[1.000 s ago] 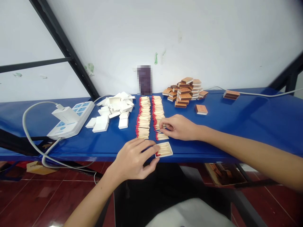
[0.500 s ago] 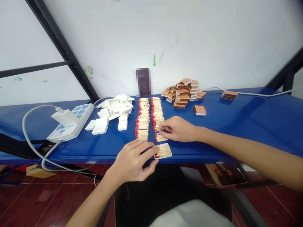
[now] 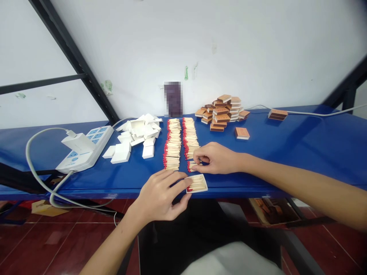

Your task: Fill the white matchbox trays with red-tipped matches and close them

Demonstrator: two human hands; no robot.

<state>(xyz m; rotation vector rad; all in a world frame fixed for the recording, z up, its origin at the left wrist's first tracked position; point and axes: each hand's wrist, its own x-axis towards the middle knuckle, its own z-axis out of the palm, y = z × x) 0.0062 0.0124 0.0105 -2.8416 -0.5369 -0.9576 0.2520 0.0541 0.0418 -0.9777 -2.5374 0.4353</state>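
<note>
My left hand point(image 3: 164, 194) holds a white matchbox tray point(image 3: 205, 187) at the table's front edge, its forefinger over the left end and its thumb at the near side. Red-tipped matches point(image 3: 197, 182) lie inside the tray. My right hand point(image 3: 216, 157) rests just behind it with curled fingers, the thumb tip apart from the forefinger, touching a small group of loose matches point(image 3: 190, 166). Any match between those fingers is hidden. Two long rows of matches stretch away behind: a left row point(image 3: 173, 143) and a right row point(image 3: 189, 133).
On the blue table point(image 3: 286, 152), white empty trays point(image 3: 137, 131) are heaped at left beside a power strip point(image 3: 86, 152) with a plugged-in charger and cable. Orange matchbox sleeves point(image 3: 222, 112) are piled at the back right. A single matchbox point(image 3: 242, 133) lies nearer.
My right thumb has moved away from the forefinger, left onto the small group of matches. My left hand and the tray have stayed nearly still.
</note>
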